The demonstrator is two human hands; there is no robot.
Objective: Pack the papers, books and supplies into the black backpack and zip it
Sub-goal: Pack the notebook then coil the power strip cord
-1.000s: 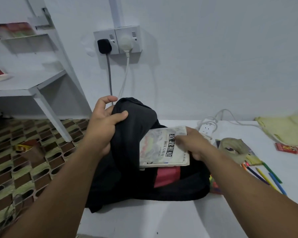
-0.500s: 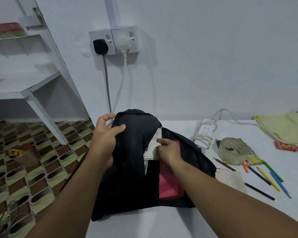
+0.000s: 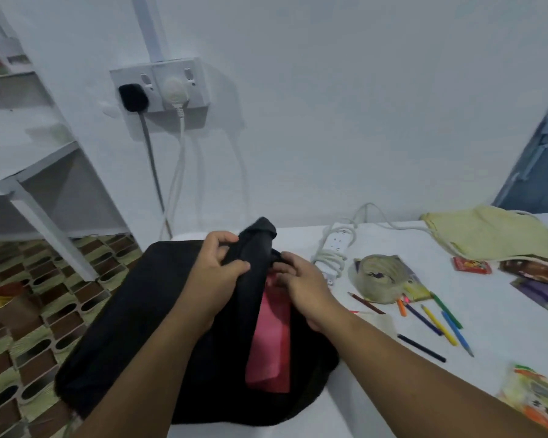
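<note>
Black backpack (image 3: 133, 314) on white table (image 3: 377, 368), mouth gaping, red lining showing.

Left hand (image 3: 214, 273) clenched on its upper flap; right hand (image 3: 301, 284) pinching the opening's edge. Coloured pencils (image 3: 437, 320) right of backpack. No legible writing.

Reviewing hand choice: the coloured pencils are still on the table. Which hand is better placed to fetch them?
Right. The right hand is at the backpack opening on the pencils' side; the left hand grips the backpack's flap, holding it open.
</note>
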